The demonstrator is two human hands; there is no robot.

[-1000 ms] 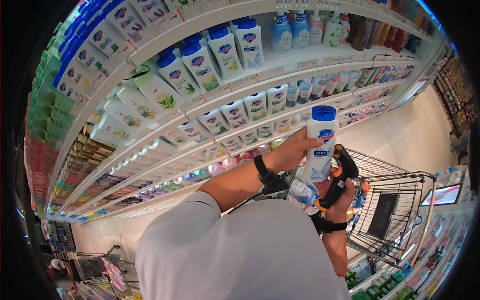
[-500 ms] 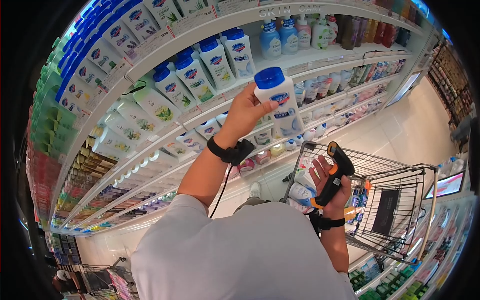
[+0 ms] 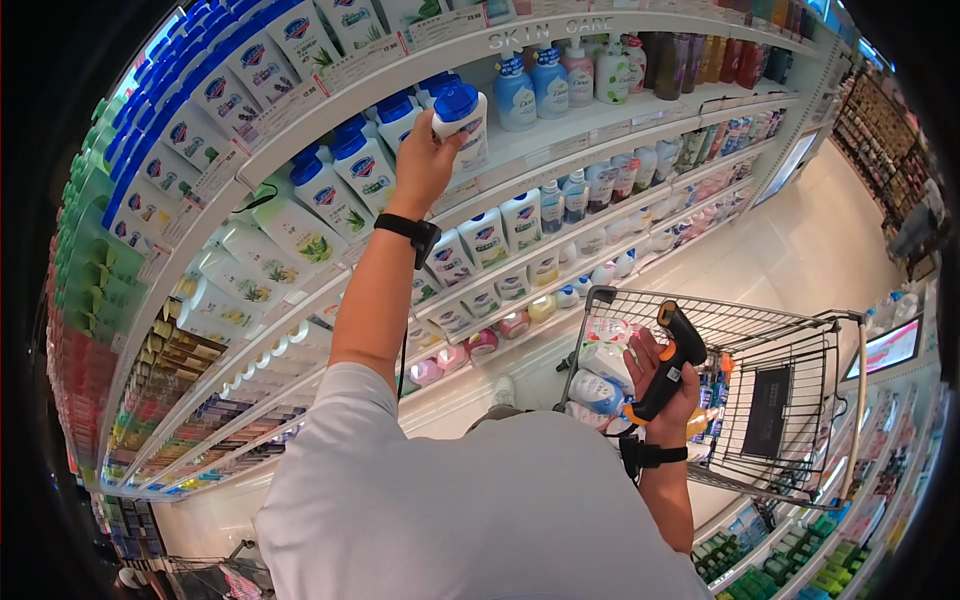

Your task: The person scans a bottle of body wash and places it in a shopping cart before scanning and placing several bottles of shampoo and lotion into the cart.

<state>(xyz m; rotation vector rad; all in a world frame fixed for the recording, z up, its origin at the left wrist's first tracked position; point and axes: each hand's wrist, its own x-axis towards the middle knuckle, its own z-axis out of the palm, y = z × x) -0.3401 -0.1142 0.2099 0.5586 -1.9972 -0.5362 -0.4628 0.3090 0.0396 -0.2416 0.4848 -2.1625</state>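
My left hand [image 3: 428,160] is closed around a white body wash bottle [image 3: 474,128] with a blue cap, up at the shelf beside a row of matching bottles [image 3: 365,172]. Fingers cover the bottle's left side. Over the cart, my right hand [image 3: 672,390] has a black and orange barcode scanner [image 3: 665,375] lying across its palm, thumb side against the handle. Both wrists wear black straps.
A wire shopping cart [image 3: 830,350] stands at the right with bottles [image 3: 600,392] inside. Pump bottles [image 3: 550,85] line the shelf [image 3: 640,110] right of my left hand. Lower shelves hold more bottles. A person [image 3: 920,222] is far off at the right.
My left hand has carried the body wash bottle up and left, from in front of the shelf to the row of bottles. My right hand stays nearly still with the barcode scanner.
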